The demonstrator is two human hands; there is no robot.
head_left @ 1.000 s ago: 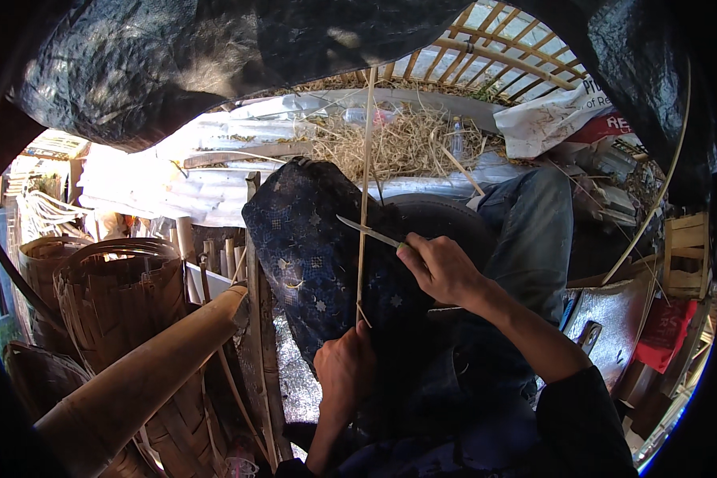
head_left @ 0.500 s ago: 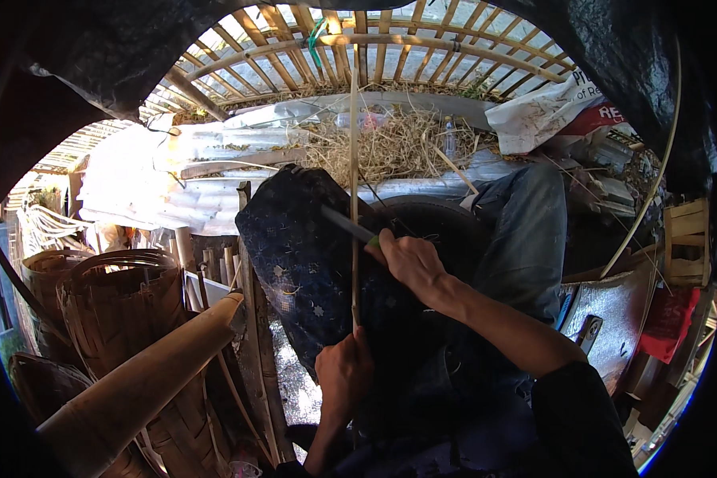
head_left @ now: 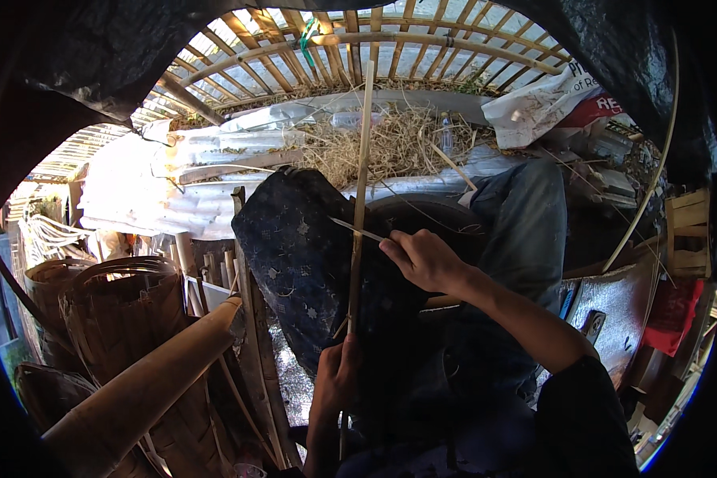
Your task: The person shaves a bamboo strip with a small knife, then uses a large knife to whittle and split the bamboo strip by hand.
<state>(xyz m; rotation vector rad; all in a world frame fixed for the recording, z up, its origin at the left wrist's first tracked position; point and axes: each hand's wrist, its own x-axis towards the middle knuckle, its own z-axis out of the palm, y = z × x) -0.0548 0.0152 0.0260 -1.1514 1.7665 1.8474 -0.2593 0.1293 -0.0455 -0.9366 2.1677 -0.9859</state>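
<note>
A long, narrow bamboo strip stands nearly upright in front of me, leaning a little to the right at its top. Low on the strip, my left hand is closed around it, thumb pointing up. My right hand grips a knife, whose handle is mostly hidden in the fingers. The thin blade crosses the strip's middle, its tip pointing left; whether its edge bites into the strip I cannot tell. Beneath lies a dark patterned cloth draped over my left leg. A small sliver sticks out from the strip just above my left hand.
A thick bamboo pole juts in from the lower left beside woven bamboo baskets. Dry shavings are heaped ahead on corrugated sheeting, before a bamboo fence. My jeans-covered right leg is bent at the right.
The strip has tilted, its top shifting right. My right hand has moved slightly right and down with the knife, whose blade now lies flatter. My left hand has dropped slightly and still grips the strip.
</note>
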